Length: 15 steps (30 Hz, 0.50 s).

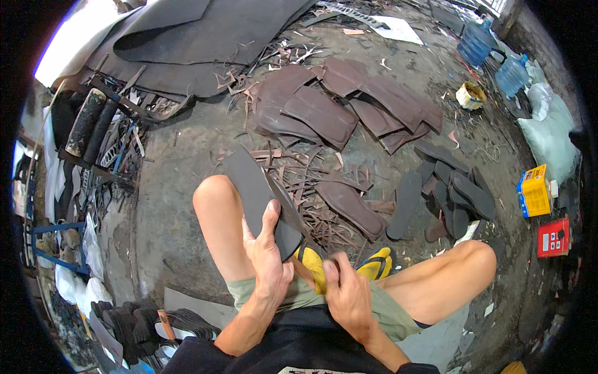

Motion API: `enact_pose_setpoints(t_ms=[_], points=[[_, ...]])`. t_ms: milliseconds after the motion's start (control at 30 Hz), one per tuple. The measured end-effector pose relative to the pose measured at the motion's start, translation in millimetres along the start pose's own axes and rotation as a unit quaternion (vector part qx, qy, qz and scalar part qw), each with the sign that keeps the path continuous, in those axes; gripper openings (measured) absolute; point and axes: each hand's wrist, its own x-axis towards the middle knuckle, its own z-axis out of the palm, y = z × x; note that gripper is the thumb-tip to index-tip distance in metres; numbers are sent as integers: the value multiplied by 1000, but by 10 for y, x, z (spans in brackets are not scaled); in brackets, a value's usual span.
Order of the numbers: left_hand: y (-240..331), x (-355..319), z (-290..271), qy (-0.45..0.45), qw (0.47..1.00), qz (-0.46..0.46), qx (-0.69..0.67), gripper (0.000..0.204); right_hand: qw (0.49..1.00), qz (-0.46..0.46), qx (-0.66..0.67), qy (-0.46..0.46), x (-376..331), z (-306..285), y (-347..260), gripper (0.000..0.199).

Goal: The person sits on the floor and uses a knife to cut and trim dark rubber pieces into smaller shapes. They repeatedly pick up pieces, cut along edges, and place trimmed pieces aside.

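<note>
My left hand (266,265) is closed around a dark grey shoe sole piece (250,181), its thumb pressed flat on the face. The piece is raised above my left knee and the scraps, with a second layer or edge showing along its right side. Just right of its lower end, my right hand (350,293) is curled closed in front of my lap. Whatever its fingers hold, if anything, is hidden. Beyond my hands, a brown sole piece (352,209) lies on a heap of thin brown trimmings (299,177).
Stacked brown sole pieces (321,115) lie ahead, with dark cut soles (408,199) to the right. Black sheets (180,43) cover the far left floor near a roller machine (86,121). Water jugs (476,42), a yellow tub (471,96) and a red box (553,238) line the right.
</note>
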Motion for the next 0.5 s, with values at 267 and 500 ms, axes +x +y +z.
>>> enact_pose_setpoints(t_ms=[267,500], points=[[-137,-4,-184,-49,995,-6,82,61,924,21,357,-134,855,-60,110,45],[-742,493,-210,-162,964,-177,117,51,874,108,453,136,915,-465,572,33]])
